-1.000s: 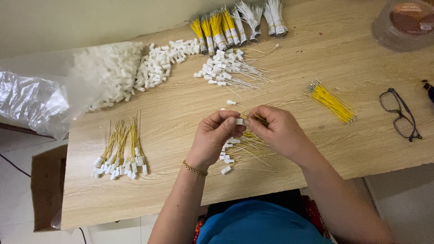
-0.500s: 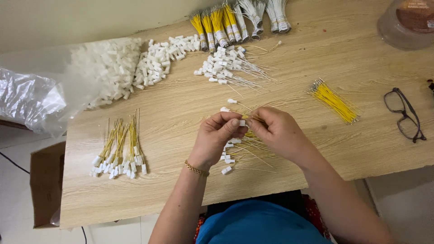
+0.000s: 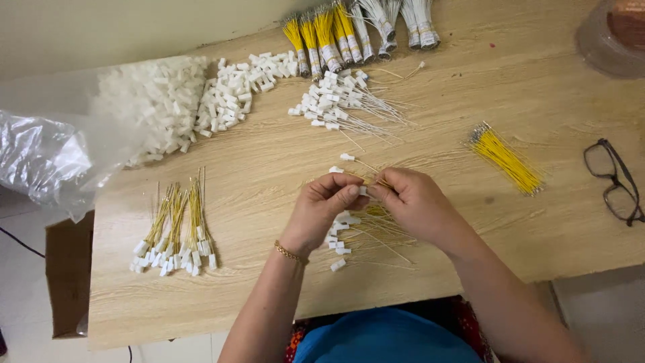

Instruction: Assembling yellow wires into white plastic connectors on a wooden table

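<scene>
Fingertips of left hand [image 3: 322,205] and right hand [image 3: 413,202] are pinched on a small white plug [image 3: 363,191] above the table [image 3: 269,296]; finished yellow wires [image 3: 176,232] are laid left, many loose plugs [image 3: 168,101] remain.

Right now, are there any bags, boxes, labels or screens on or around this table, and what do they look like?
Clear plastic bag: far left edge of the table, crinkled and shiny, with loose white connectors spilling from its mouth.
Brown cardboard box: on the floor beside the table's left end, partly hidden.
Round clear plastic container: top right corner, brownish inside, cut off by the frame.
Pale bands: wrapped round the far wire bundles.
No screens or signs in view.
</scene>
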